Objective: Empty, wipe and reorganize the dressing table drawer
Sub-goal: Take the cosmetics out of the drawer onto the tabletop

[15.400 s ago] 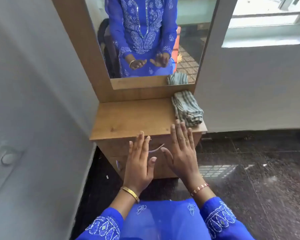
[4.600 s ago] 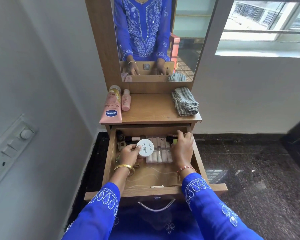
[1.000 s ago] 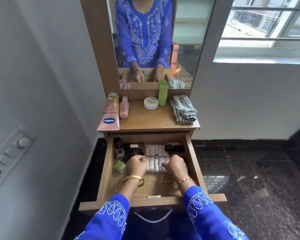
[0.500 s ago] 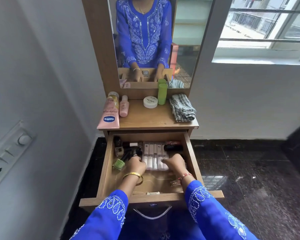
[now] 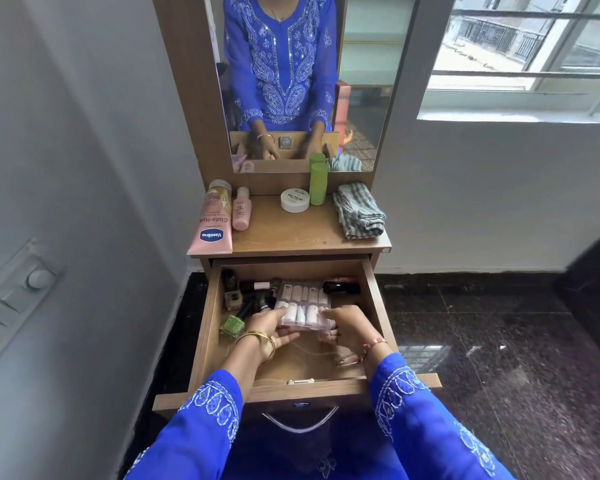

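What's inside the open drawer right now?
In the drawer: a clear case of small bottles held by both hands, a green bottle, dark tubes, a dark bottle. Whatever lies under the hands and case is hidden.

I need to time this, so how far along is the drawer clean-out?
Early. Out on the tabletop: two pink tubes, a white jar, a green bottle. Both hands are lifting the clear vial case. Small bottles remain in the drawer; the folded cloth lies unused.

White walls [image 5: 94,140], dark speckled floor [image 5: 499,358], barred window [image 5: 534,46] upper right, switch panel [image 5: 14,292] left, daylight.
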A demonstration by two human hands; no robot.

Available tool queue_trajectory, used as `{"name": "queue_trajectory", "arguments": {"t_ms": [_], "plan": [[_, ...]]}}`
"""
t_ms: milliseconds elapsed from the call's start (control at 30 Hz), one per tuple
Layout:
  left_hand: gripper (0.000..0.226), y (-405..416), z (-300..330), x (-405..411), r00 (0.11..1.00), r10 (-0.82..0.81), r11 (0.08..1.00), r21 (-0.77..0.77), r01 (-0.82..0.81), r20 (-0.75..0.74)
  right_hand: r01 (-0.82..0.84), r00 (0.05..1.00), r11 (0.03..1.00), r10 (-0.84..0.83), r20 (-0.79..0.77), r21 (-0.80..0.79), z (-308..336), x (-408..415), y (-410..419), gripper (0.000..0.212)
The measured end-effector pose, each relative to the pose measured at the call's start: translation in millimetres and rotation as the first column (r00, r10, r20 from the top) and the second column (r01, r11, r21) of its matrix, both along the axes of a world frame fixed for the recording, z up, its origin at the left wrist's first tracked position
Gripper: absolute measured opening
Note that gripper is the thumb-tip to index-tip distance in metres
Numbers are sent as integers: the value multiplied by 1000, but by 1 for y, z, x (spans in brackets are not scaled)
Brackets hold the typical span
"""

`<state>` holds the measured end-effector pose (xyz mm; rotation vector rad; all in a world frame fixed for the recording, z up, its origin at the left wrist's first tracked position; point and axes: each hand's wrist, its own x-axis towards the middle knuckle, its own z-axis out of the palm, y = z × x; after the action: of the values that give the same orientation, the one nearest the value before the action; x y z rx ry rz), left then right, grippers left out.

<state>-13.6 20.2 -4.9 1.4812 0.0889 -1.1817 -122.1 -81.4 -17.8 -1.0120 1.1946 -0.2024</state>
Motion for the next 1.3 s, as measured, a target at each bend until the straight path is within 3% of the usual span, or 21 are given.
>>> {"name": "queue_trajectory", "arguments": {"t_ms": [100, 167, 233, 333, 433, 567, 700, 967, 1100, 1200, 1300], "plan": [[16, 0, 0, 0, 997, 12, 1000, -18, -14, -80, -67, 993, 991, 56, -101, -113, -1, 0, 1, 8], [16, 0, 1, 0, 998, 14, 1000, -18, -15, -61, -149, 964, 939, 68, -257, -310, 1, 0, 1, 14], [16, 1, 3, -1, 999, 27, 1000, -10, -28, -29, -203, 923, 825, -18, -385, -527, 5, -2, 1, 18], [17, 2, 5, 0, 999, 52, 999, -4, -52, 10, -312, 901, 598, -59, -429, -738, 10, -1, -1, 26], [17, 2, 4, -1, 998, 57, 998, -1, -57, 27, -475, 856, 415, 13, -517, -776, 5, 4, -11, 40], [17, 3, 4, -1, 998, 52, 999, -5, -52, 21, -638, 754, 346, 100, -649, -688, -2, 3, -20, 45], [18, 2, 4, 0, 998, 50, 999, 0, -50, 24, -647, 748, 299, 70, -660, -702, -4, 1, -23, 33], [12, 4, 5, 0, 998, 35, 999, 21, -36, 53, -631, 739, 350, 1, -674, -692, -1, 1, -20, 26], [9, 6, 6, 1, 991, 26, 999, 18, -29, 135, -533, 810, 380, -30, -586, -756, 5, 2, -19, 20], [13, 10, 10, 3, 989, 45, 999, -18, -43, 139, -292, 924, 536, -55, -378, -792, 15, 3, -22, 28], [18, 18, 12, 6, 986, 48, 998, -54, -39, 159, 28, 999, 786, -47, -14, -617, 25, -1, -23, 26]]}}
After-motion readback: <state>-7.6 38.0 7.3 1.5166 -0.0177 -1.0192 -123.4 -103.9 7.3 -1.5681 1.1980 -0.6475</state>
